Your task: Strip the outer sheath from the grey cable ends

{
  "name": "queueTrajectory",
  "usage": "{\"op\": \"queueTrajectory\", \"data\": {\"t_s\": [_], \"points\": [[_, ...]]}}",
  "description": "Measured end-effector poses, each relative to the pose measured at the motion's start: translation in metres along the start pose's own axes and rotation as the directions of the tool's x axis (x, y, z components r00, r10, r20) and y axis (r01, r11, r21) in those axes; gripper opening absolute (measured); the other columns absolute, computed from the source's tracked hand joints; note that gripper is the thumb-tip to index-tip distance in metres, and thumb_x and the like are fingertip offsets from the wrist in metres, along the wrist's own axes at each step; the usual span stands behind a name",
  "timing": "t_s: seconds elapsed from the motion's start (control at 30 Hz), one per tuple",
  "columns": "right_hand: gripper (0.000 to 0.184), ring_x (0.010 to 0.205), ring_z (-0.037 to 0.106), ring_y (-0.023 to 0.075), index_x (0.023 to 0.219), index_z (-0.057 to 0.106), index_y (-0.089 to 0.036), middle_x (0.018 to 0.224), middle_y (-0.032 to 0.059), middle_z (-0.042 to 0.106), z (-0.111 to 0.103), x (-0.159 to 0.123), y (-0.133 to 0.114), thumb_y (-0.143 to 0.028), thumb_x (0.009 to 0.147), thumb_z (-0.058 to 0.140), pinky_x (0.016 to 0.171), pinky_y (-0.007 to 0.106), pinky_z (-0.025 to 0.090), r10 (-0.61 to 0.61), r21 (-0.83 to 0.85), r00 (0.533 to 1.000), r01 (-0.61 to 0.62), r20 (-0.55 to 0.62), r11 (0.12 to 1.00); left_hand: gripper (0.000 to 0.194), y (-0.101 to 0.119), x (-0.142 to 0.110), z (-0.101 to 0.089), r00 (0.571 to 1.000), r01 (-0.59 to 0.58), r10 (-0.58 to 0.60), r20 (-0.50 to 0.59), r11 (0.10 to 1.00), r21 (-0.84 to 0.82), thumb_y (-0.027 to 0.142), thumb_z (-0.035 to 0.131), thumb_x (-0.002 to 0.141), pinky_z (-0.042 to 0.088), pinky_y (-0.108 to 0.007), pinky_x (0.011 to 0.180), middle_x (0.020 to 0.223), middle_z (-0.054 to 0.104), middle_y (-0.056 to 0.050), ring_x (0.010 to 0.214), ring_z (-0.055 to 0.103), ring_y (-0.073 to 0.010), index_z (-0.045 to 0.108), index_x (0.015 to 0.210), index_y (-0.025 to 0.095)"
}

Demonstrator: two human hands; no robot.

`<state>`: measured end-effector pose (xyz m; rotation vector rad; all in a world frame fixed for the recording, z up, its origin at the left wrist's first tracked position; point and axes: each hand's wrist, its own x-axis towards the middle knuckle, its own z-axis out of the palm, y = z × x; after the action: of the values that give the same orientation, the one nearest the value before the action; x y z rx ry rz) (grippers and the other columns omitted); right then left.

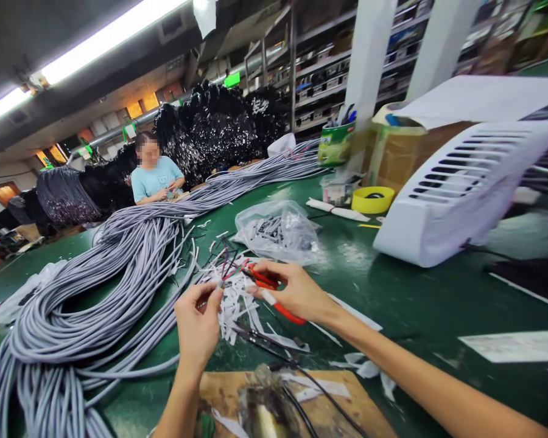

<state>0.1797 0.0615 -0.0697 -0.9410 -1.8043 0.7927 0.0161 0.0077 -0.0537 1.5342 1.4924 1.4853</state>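
Between thumb and finger, my left hand (200,319) pinches the stripped end of a grey cable (220,283). Thin coloured wires (235,269) fan out from that end toward the right. My right hand (296,291) is closed around red-handled cutters (288,313), whose jaws sit at or near the wire tips; exact contact is hard to make out. Below both hands lies a pile of white paper-like strips (237,310). Dark tweezers or scissors (262,342) rest on the strips, partly blurred.
A thick bundle of grey cables (132,243) spreads over the left of the green table (420,310). Behind my hands sits a plastic bag of small grey pieces (278,234). A white slotted fan-like unit (456,188), yellow tape (372,199) and a wooden board (347,404) surround the spot. A person (158,176) sits opposite.
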Motion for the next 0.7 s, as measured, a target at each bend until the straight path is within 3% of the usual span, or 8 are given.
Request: {"op": "queueTrajectory", "data": {"t_s": [0.27, 0.37, 0.47, 0.57, 0.7], "points": [[0.032, 0.052, 0.041, 0.0112, 0.064, 0.055, -0.018, 0.057, -0.0005, 0.051, -0.002, -0.003, -0.006, -0.05, 0.067, 0.057, 0.051, 0.024, 0.037, -0.096, -0.125, 0.995, 0.094, -0.003, 0.988, 0.019, 0.004, -0.004, 0.001, 0.992, -0.123, 0.118, 0.039, 0.978, 0.17, 0.025, 0.052, 0.077, 0.04, -0.024, 0.056, 0.064, 0.061, -0.004, 0.06, 0.053, -0.014, 0.068, 0.076, 0.014], [0.035, 0.051, 0.043, 0.0116, 0.066, 0.057, -0.018, 0.059, 0.0007, 0.055, -0.002, -0.003, -0.006, -0.053, 0.067, 0.056, 0.05, 0.024, 0.039, -0.066, -0.127, 0.997, 0.062, -0.033, 0.99, 0.018, 0.002, -0.004, 0.001, 0.997, -0.075, 0.076, -0.004, 0.988, 0.135, 0.027, 0.052, 0.078, 0.038, -0.021, 0.052, 0.063, 0.058, -0.003, 0.057, 0.051, -0.012, 0.064, 0.078, 0.014], [0.04, 0.051, 0.043, 0.0117, 0.065, 0.057, -0.017, 0.057, 0.0007, 0.054, -0.002, -0.002, -0.003, -0.057, 0.066, 0.054, 0.05, 0.025, 0.038, -0.026, -0.133, 0.997, 0.016, -0.072, 0.991, 0.018, 0.0, -0.007, 0.001, 0.995, -0.068, 0.073, -0.074, 0.996, 0.06, 0.027, 0.053, 0.078, 0.033, -0.018, 0.044, 0.059, 0.05, 0.004, 0.046, 0.044, -0.0077, 0.055, 0.092, 0.016], [0.041, 0.052, 0.044, 0.012, 0.066, 0.057, -0.017, 0.059, 0.0008, 0.054, -0.001, -0.002, 0.0, -0.057, 0.065, 0.054, 0.052, 0.025, 0.038, -0.003, -0.122, 0.996, -0.007, -0.084, 0.992, 0.016, 0.001, -0.01, 0.0, 0.983, -0.158, 0.165, -0.077, 0.983, 0.09, 0.024, 0.051, 0.081, 0.03, -0.017, 0.042, 0.059, 0.046, 0.006, 0.043, 0.04, -0.0064, 0.053, 0.096, 0.019], [0.039, 0.052, 0.042, 0.0117, 0.067, 0.057, -0.017, 0.059, 0.0002, 0.053, 0.0, -0.002, 0.0, -0.055, 0.066, 0.054, 0.051, 0.025, 0.037, -0.004, -0.094, 0.998, -0.003, -0.068, 0.996, 0.022, 0.002, -0.012, -0.001, 0.944, -0.321, 0.331, 0.008, 0.907, 0.274, 0.021, 0.045, 0.084, 0.032, -0.021, 0.048, 0.063, 0.05, 0.001, 0.05, 0.042, -0.0091, 0.065, 0.094, 0.02]]}}
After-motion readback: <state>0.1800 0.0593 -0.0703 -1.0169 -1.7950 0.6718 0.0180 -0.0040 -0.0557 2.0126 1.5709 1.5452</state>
